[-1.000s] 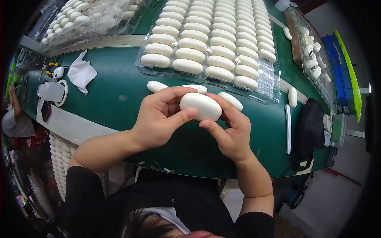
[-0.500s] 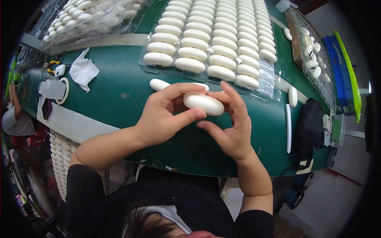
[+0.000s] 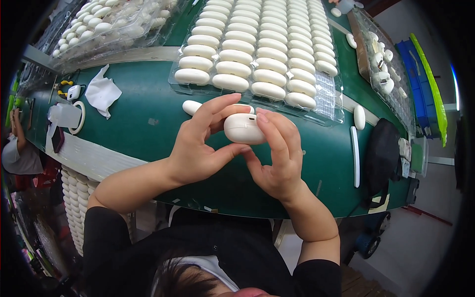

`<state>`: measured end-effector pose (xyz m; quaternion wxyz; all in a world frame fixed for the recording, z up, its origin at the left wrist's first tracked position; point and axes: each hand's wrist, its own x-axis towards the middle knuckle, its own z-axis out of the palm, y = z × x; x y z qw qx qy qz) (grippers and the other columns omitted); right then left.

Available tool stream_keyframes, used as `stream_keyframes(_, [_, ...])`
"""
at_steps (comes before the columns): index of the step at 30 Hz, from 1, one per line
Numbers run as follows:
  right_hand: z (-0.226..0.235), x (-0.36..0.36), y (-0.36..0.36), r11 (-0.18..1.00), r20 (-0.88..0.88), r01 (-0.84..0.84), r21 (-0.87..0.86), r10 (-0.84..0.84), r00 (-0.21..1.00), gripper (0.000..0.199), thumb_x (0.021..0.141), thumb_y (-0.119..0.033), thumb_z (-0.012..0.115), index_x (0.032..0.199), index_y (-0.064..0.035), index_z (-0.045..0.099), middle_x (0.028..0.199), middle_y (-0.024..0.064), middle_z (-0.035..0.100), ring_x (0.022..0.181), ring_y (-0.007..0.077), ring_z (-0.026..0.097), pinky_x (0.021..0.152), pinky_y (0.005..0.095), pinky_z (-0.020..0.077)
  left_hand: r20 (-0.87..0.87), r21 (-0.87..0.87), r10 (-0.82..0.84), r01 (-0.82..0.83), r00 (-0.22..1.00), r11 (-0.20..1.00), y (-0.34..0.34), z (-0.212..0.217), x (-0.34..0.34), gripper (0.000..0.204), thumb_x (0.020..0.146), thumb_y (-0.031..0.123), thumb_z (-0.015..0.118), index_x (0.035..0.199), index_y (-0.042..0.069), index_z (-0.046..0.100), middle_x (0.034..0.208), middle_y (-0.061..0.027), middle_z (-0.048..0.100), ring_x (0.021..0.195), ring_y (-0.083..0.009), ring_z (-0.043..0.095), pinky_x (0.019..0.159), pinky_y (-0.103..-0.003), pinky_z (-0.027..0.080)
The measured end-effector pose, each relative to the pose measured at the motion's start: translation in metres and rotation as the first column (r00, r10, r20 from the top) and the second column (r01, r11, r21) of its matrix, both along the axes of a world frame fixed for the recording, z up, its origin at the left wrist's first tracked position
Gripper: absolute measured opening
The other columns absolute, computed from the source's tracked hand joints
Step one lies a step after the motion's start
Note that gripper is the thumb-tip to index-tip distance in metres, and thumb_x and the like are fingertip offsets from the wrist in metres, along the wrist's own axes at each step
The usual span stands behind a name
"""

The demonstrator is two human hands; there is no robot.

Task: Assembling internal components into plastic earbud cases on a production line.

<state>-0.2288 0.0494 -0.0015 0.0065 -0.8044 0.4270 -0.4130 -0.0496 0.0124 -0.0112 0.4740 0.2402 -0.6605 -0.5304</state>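
Case (image 3: pixel 243 128), white, long axis left-right, small port upward, pinched by both hands

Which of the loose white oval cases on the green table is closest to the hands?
The white oval case lying just left of the left hand, beside its fingertips. The other loose case lies well off to the right, near the black pouch.

This is a factory assembly line. A long green bench (image 3: pixel 148 106) carries clear plastic trays (image 3: pixel 326 94) packed with rows of identical white oval cases (image 3: pixel 230 81). More filled trays (image 3: pixel 106 24) lie farther along, stacks of the same cases (image 3: pixel 71 198) stand below, and another worker (image 3: pixel 20 153) stands at the left.
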Motion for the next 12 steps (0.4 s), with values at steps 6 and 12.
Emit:
stream_keyframes(6, [0.0, 0.0, 0.005, 0.976, 0.275, 0.029, 0.216, -0.089, 0.957, 0.074, 0.066, -0.003, 0.077, 0.131, 0.0001, 0.042, 0.115, 0.0167, 0.058, 0.103, 0.03, 0.057, 0.088, 0.0374, 0.0468, -0.059, 0.349, -0.079, 0.094, 0.995, 0.932, 0.001, 0.008, 0.001, 0.061, 0.079, 0.002, 0.072, 0.13, 0.002, 0.039, 0.12, -0.0177, 0.058, 0.108, -0.0203, 0.059, 0.094, -0.032, 0.048])
stream_keyframes(12, [0.008, -0.008, 0.0, 0.976, 0.064, -0.092, 0.199, 0.081, 0.995, 0.061, 0.066, -0.008, 0.075, 0.123, -0.0073, 0.054, 0.114, 0.0126, 0.058, 0.099, 0.0343, 0.057, 0.086, 0.0399, 0.0465, 0.007, 0.269, -0.133, 0.127, 0.991, 0.955, 0.001, 0.006, 0.003, 0.056, 0.082, 0.004, 0.07, 0.129, 0.003, 0.041, 0.12, -0.0171, 0.058, 0.11, -0.0219, 0.058, 0.095, -0.03, 0.048])
